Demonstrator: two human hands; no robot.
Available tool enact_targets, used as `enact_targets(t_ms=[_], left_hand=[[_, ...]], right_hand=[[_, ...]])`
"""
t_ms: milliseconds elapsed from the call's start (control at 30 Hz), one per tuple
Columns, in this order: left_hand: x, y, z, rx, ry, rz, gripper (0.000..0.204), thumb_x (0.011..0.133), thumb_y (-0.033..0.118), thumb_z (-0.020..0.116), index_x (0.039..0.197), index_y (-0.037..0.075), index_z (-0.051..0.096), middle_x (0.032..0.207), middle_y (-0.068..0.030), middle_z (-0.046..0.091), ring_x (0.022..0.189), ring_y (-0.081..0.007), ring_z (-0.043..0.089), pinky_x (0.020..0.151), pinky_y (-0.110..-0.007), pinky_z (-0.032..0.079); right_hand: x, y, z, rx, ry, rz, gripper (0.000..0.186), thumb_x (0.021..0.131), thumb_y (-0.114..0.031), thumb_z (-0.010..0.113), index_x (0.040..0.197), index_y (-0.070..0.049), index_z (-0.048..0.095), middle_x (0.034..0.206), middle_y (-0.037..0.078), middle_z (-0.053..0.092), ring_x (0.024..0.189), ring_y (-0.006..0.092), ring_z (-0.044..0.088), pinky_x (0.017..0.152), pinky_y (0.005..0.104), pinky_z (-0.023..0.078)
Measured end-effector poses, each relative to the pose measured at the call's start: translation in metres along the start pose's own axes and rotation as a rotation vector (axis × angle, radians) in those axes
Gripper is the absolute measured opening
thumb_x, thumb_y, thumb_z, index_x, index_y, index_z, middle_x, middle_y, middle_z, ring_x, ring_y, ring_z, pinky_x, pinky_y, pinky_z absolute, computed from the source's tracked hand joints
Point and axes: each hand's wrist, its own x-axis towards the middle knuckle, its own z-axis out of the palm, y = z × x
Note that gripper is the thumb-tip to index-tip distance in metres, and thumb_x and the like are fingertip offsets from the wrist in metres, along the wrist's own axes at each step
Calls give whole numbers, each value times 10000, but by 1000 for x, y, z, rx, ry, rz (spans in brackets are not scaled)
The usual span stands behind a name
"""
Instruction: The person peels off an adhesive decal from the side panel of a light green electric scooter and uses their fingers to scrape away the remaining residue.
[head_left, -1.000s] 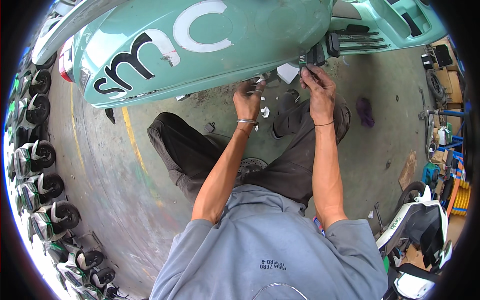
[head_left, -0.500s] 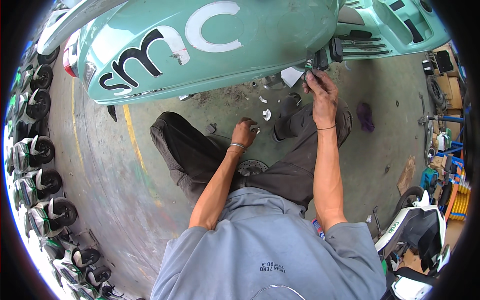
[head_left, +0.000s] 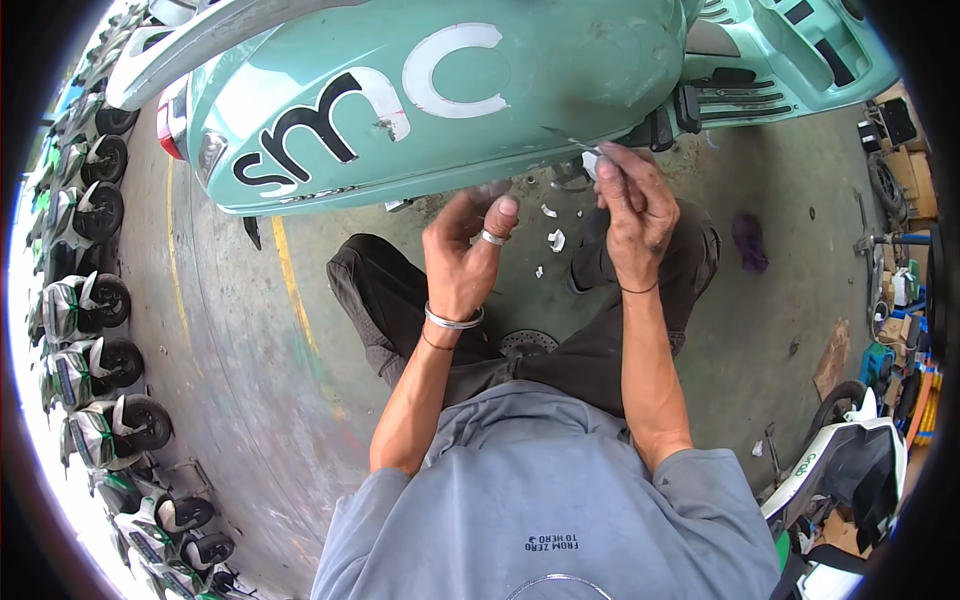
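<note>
A mint-green scooter body panel (head_left: 560,75) with large black and white lettering stretches across the top of the view. Pinched in my right hand (head_left: 640,205) is a thin pointed blade (head_left: 572,138), its tip slanting left against or just in front of the panel's lower part; I cannot tell if it touches. Lower on the left, my left hand (head_left: 462,255) is raised close below the panel's bottom edge. Its fingers are curved and slightly blurred, the thumb stands apart, and nothing shows in it. A ring and a metal bracelet are on that hand and wrist.
White scraps (head_left: 556,241) lie on the floor between my legs, near a brake disc (head_left: 528,343). A purple cloth (head_left: 750,243) lies to the right. Parked scooters (head_left: 120,365) line the left side; a white scooter part (head_left: 840,465) and shelving stand at right.
My left hand has risen from the floor scraps to the panel's lower edge. My right hand has come slightly down, and the blade in it now points left. The whole view has shifted slightly.
</note>
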Motion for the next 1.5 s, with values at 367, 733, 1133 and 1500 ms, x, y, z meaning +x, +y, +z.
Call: enact_targets(t_ms=[367,733,1133,1500], left_hand=[[40,96,-25,139,-74,55,210,892,89,674,1032,-67,665,893,-84,701,803,-127,661,710,-252,526],[46,96,-16,5,-168,115,306,912,126,665,1167,-41,629,1025,-85,687,934,-107,620,783,-260,509],[41,67,17,-207,-6,-70,235,912,188,678,999,-30,664,791,-36,670,707,-85,608,623,-231,464],[51,69,32,-449,95,-120,266,909,249,674,973,-8,659,776,-59,661,604,-109,608,495,-231,424]], right_hand=[[-7,-51,36,11,-269,-234,378,797,-54,732,1169,-37,669,1018,99,622,789,176,601,702,312,490],[6,-66,61,479,-64,200,253,883,-45,667,1133,-12,647,973,54,657,836,113,627,722,254,494],[46,-82,50,351,-95,210,140,869,-59,684,979,26,666,892,35,674,805,99,614,710,234,482],[69,-86,42,319,-307,293,117,850,-101,712,912,-4,690,855,19,673,737,87,594,655,213,454]])
